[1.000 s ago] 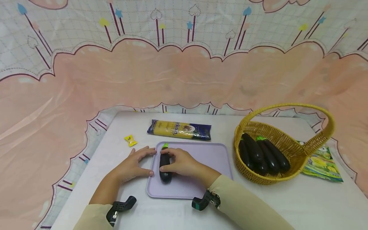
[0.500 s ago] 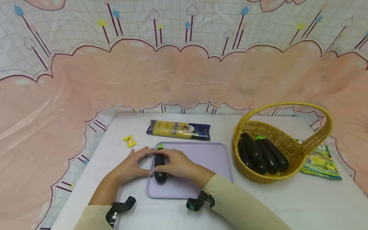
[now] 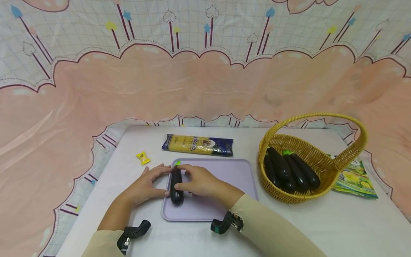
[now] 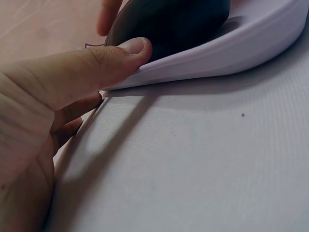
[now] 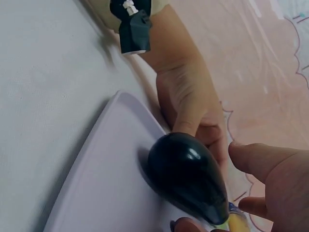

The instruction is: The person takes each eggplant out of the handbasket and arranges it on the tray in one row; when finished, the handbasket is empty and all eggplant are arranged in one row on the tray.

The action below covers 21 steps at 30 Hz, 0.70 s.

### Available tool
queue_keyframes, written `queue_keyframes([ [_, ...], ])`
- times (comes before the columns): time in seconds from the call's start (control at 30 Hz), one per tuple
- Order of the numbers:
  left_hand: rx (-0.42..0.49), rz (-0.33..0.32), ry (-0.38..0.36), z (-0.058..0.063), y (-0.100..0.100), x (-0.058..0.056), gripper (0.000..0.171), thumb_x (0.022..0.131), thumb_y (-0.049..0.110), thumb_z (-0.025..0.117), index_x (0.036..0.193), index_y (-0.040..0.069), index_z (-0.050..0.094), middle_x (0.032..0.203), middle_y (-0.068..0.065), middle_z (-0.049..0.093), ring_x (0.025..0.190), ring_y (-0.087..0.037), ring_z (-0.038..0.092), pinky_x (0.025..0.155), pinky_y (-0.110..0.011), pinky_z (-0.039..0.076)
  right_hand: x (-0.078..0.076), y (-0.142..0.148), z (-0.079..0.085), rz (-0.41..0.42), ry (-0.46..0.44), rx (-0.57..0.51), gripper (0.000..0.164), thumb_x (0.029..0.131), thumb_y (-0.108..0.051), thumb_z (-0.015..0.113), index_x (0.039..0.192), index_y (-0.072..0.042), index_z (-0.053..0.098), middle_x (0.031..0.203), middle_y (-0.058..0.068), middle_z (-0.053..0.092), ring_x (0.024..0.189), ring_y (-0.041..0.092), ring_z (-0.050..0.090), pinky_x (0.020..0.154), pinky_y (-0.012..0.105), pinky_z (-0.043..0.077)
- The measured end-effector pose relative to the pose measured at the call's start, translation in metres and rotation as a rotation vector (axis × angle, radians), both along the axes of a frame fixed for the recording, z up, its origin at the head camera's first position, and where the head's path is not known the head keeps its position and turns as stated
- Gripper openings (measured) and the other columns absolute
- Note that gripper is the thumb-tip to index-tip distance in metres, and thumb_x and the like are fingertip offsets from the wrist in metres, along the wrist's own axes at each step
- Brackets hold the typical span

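A dark eggplant point(image 3: 176, 197) with a green stem end lies lengthwise along the left side of the lilac tray point(image 3: 229, 178). My left hand point(image 3: 145, 186) is at the tray's left rim, thumb and fingers spread apart. In the left wrist view its thumb point(image 4: 137, 47) touches the rim beside the eggplant point(image 4: 181, 21). My right hand point(image 3: 201, 181) reaches over the tray, its index finger and thumb loosely at the eggplant's upper and right side. In the right wrist view a gap shows between that thumb point(image 5: 248, 157) and the eggplant point(image 5: 186, 174).
To the right stands a yellow wicker basket point(image 3: 268, 185) with a tall handle and several eggplants inside. A green packet point(image 3: 356, 180) lies behind it. Beyond the tray is a blue-and-yellow pasta pack point(image 3: 197, 144). A small yellow wrapped candy point(image 3: 143, 158) lies left of the tray.
The eggplant has shifted left across the tray to its left rim, moved by my right hand. Since then the right hand has loosened and drawn slightly right. My left hand has stayed at the rim.
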<state>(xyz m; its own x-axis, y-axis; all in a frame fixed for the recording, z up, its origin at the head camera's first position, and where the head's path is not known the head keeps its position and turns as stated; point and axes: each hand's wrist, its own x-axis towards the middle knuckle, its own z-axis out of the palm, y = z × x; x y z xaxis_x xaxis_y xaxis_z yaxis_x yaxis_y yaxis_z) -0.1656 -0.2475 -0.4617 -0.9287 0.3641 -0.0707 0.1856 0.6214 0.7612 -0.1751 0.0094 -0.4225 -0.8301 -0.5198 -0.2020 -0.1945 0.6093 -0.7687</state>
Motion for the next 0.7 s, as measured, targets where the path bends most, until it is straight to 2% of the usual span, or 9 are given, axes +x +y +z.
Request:
queue_keyframes([
  [0.1,0.001,0.001,-0.01,0.001,0.001,-0.002,0.087,0.077,0.037,0.096,0.154,0.021,0.059,0.165,-0.012,0.047,0.163,-0.04,0.017,0.129,-0.065,-0.012,0.001,0.007,0.003,-0.02,-0.038,-0.024,0.07,0.096,-0.04,0.081,0.159,-0.025,0.052,0.149,0.016,0.061,0.065,0.018,0.071,0.061,0.03,0.06],
  [0.2,-0.005,0.007,-0.012,0.002,0.001,-0.002,0.087,0.077,0.036,0.096,0.154,0.02,0.059,0.166,-0.012,0.047,0.163,-0.039,0.017,0.129,-0.065,-0.011,0.002,0.015,0.009,-0.01,-0.054,-0.044,0.067,0.098,-0.04,0.078,0.158,-0.023,0.053,0.144,0.013,0.064,0.067,0.022,0.073,0.062,0.03,0.06],
  [0.47,0.004,0.009,-0.02,0.001,0.001,-0.003,0.087,0.077,0.032,0.097,0.154,0.02,0.059,0.165,-0.012,0.047,0.163,-0.039,0.017,0.129,-0.063,-0.012,0.009,0.042,0.033,0.073,-0.071,-0.068,0.059,0.101,-0.038,0.074,0.155,-0.021,0.056,0.147,0.013,0.063,0.078,0.027,0.076,0.067,0.033,0.062],
  [0.7,0.005,-0.001,0.002,0.0,0.001,-0.002,0.086,0.078,0.032,0.096,0.154,0.019,0.059,0.165,-0.012,0.048,0.162,-0.04,0.018,0.129,-0.063,-0.012,0.016,0.068,0.048,0.116,-0.081,-0.081,0.055,0.101,-0.039,0.074,0.152,-0.023,0.058,0.149,0.014,0.061,0.084,0.027,0.077,0.073,0.034,0.063],
])
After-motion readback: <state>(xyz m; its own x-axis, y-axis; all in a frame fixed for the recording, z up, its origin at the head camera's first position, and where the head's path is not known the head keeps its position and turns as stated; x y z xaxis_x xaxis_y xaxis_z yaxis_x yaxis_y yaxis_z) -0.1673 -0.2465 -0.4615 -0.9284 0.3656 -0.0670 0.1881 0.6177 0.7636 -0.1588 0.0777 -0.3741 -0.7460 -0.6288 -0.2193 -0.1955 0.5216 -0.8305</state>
